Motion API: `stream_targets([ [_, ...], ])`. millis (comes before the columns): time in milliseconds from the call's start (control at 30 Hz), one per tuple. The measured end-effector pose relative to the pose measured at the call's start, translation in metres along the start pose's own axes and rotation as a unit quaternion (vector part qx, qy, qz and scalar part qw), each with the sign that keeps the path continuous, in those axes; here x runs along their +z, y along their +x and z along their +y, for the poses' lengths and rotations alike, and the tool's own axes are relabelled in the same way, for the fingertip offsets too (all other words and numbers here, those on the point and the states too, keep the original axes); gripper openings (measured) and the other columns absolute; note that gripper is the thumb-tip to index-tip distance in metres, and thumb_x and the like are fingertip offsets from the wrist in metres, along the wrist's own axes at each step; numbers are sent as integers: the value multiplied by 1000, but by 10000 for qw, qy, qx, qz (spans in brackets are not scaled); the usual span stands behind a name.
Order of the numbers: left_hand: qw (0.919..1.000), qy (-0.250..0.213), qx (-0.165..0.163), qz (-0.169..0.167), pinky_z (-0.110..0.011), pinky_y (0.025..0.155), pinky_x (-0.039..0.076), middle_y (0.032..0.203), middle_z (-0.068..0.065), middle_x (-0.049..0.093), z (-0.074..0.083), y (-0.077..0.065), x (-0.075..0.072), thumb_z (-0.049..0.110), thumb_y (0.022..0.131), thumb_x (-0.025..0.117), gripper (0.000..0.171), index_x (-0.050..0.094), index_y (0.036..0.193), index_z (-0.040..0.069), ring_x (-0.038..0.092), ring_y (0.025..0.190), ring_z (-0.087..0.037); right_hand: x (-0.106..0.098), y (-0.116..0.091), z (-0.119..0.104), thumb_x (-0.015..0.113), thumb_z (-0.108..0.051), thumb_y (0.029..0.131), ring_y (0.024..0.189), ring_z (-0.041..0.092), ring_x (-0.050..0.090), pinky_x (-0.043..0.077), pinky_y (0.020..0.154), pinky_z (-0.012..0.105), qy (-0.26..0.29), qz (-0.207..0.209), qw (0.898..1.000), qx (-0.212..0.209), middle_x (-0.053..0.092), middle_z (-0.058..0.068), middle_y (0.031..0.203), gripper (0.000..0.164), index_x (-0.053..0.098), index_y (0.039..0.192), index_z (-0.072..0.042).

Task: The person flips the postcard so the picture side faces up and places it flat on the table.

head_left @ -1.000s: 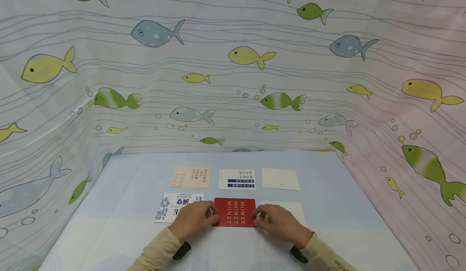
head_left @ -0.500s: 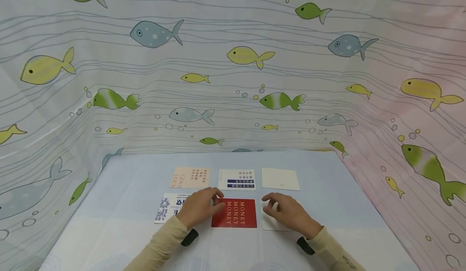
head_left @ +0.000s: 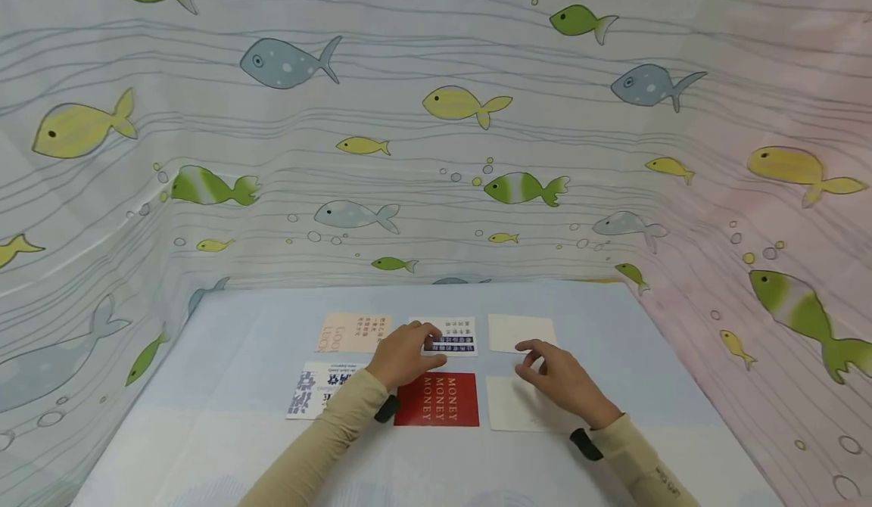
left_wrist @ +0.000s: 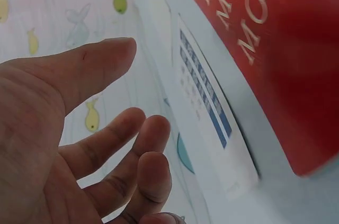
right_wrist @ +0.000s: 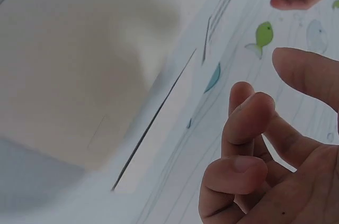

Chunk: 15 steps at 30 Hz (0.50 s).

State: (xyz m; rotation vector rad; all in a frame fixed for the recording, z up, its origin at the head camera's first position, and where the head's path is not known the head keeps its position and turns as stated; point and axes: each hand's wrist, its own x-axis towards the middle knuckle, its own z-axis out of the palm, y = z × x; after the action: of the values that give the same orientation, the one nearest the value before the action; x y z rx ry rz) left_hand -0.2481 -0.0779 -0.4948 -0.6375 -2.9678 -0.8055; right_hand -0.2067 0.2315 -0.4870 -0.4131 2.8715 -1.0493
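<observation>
My left hand (head_left: 405,356) hovers over the near-left part of the white card with blue bands (head_left: 463,346), its fingers loosely bent and holding nothing. Below it lies the red MONEY card (head_left: 439,401), also large in the left wrist view. My right hand (head_left: 559,374) hangs above a plain cream card (head_left: 507,405), thumb and fingers apart with nothing between them. Just beyond its fingertips is another plain cream card (head_left: 521,331). The left forearm partly covers the white card with blue print (head_left: 313,393). A peach GOOD LUCK card (head_left: 347,331) lies behind the left hand.
The cards lie in two rows on a pale blue cloth-covered table (head_left: 238,340). A fish-patterned curtain (head_left: 409,242) rises behind the table and along both sides. A black band (head_left: 586,444) is strapped at the right wrist.
Both hands have left the sides of the red card. The left has moved forward over the blue-banded card, the right outward and forward. The red card stays in the near row.
</observation>
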Motion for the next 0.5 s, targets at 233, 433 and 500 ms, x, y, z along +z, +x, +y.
stream_targets([
  [233, 9996, -134, 202, -135, -40, 78, 52, 108, -7, 66, 9, 26, 8, 40, 87, 80, 53, 66, 129, 11, 60, 94, -21, -9, 0, 19, 73, -23, 95, 70, 13, 57, 47, 59, 28, 30, 129, 9999, 72, 65, -1, 100, 43, 61, 133, -8],
  [433, 9995, 6, 308, -61, -43, 84, 51, 113, -7, 65, 16, 50, 20, 43, 85, 81, 57, 65, 132, 13, 58, 100, -25, -21, 3, 37, 73, -27, 95, 81, 16, 58, 48, 66, 32, 39, 199, 9993, 328, 65, 4, 107, 49, 57, 137, -7],
  [500, 9994, 156, 312, -38, -45, 88, 50, 116, -7, 65, 19, 58, 25, 46, 84, 81, 59, 65, 132, 15, 58, 104, -26, -24, 5, 44, 74, -27, 94, 85, 18, 58, 48, 67, 34, 27, 200, 9986, 481, 65, 6, 109, 51, 56, 138, -7],
])
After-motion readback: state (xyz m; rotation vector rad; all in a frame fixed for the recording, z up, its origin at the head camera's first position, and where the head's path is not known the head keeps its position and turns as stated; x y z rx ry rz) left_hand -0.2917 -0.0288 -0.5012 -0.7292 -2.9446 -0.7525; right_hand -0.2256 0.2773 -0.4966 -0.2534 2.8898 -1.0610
